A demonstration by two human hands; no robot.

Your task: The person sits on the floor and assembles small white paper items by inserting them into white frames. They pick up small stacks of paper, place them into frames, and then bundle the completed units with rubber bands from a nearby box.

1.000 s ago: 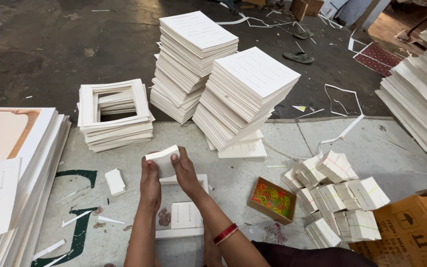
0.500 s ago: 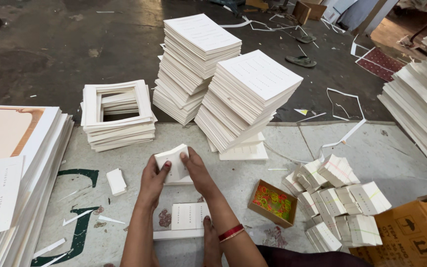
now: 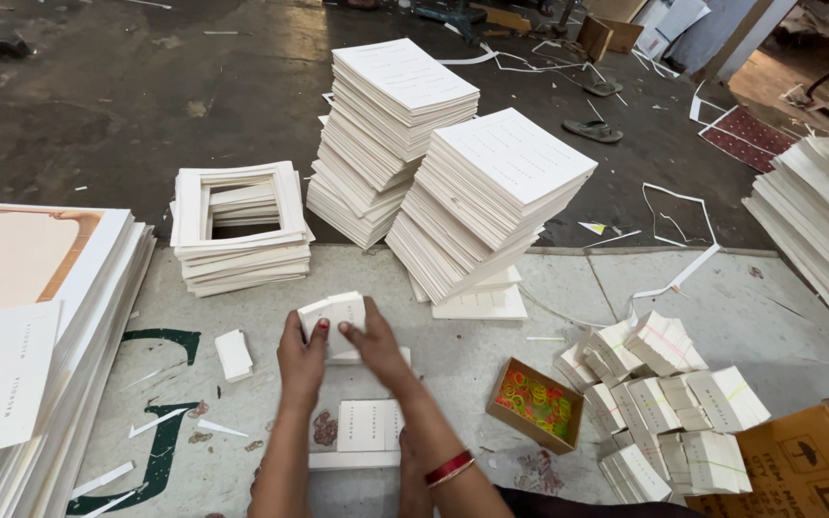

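Note:
Both hands hold a small bundle of white cards [image 3: 336, 314] just above the grey work surface. My left hand [image 3: 301, 357] grips its left side and my right hand [image 3: 373, 347], with a red bangle at the wrist, grips its right side. Below the hands lies a flat white sheet with a small card stack [image 3: 368, 427] on it. A small box of coloured rubber bands [image 3: 535, 404] sits to the right of my right arm.
Two tall leaning stacks of white cards [image 3: 491, 206] stand ahead, with a stack of hollow white frames [image 3: 239, 230] to their left. Several banded card bundles [image 3: 669, 403] lie at right by an orange carton [image 3: 808, 465]. Large sheets [image 3: 21, 317] pile at left.
The bundle has turned slightly between my hands and stayed in about the same place. Both hands keep their grip.

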